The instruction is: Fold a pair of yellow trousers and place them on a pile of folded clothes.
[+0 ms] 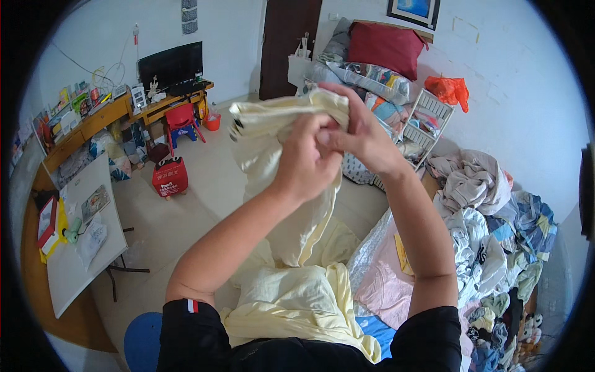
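A dark flat screen (170, 64) stands on the wooden desk (93, 121) in the upper left of the frame. Below it, left of centre, a red box-shaped package (170, 177) with white markings sits on the floor. Small colourful packages (73, 99) crowd the desk's far left end.

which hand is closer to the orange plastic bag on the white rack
Right. The right hand grips the pale yellow cloth just left of the orange plastic bag; the left hand is lower and farther left.
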Action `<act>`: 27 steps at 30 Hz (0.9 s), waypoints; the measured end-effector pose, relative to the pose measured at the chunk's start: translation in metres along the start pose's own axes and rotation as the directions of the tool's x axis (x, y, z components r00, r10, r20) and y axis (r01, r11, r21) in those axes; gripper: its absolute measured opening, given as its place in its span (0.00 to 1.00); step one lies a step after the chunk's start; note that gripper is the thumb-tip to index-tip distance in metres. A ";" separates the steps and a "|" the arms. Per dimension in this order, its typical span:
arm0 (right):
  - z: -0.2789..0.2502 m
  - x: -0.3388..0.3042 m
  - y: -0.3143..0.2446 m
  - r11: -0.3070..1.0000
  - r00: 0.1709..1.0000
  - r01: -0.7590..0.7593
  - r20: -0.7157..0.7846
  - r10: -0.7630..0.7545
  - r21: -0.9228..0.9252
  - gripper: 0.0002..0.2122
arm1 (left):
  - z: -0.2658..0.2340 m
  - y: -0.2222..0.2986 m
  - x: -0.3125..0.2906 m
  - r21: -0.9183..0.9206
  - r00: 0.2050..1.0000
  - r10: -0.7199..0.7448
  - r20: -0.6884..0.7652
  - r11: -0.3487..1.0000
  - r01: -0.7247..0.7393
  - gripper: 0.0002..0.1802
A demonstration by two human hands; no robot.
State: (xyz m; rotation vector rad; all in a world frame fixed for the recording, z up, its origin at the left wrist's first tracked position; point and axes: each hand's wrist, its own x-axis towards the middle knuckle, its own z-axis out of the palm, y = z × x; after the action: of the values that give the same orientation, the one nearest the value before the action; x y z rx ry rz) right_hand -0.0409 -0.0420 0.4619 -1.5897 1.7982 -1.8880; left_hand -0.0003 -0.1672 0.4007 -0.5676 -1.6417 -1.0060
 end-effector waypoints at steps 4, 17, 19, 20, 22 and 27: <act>-0.019 -0.028 0.033 0.992 0.993 -0.114 -0.017 0.115 0.045 0.24 | -0.013 0.011 -0.027 -0.180 0.981 -0.022 0.195 0.982 0.058 0.20; -0.005 -0.086 0.054 0.997 0.995 -0.064 -0.070 0.067 0.051 0.17 | -0.129 0.018 -0.048 0.184 0.821 0.042 0.569 0.967 -0.177 0.16; -0.003 -0.092 0.053 0.998 0.996 -0.054 -0.072 0.055 0.027 0.17 | -0.129 0.022 -0.048 0.140 0.741 0.024 0.671 0.977 -0.158 0.15; -0.003 -0.094 0.052 0.998 0.995 -0.058 -0.078 0.059 0.026 0.17 | -0.129 0.023 -0.051 0.134 0.739 0.026 0.674 0.979 -0.156 0.15; -0.003 -0.098 0.051 0.997 0.996 -0.051 -0.069 0.048 -0.051 0.17 | -0.129 0.025 -0.053 -0.029 0.725 -0.263 0.636 0.931 0.363 0.15; 0.001 -0.107 0.052 0.947 0.999 -0.045 -0.037 0.035 -0.319 0.18 | -0.113 0.036 -0.048 0.330 0.587 -0.377 0.716 0.924 0.191 0.14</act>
State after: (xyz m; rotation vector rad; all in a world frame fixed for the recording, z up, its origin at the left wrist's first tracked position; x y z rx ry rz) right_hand -0.0210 0.0127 0.3584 -1.6054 2.2257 -1.6773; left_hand 0.1038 -0.2374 0.3748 -0.6382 -2.6660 -0.8177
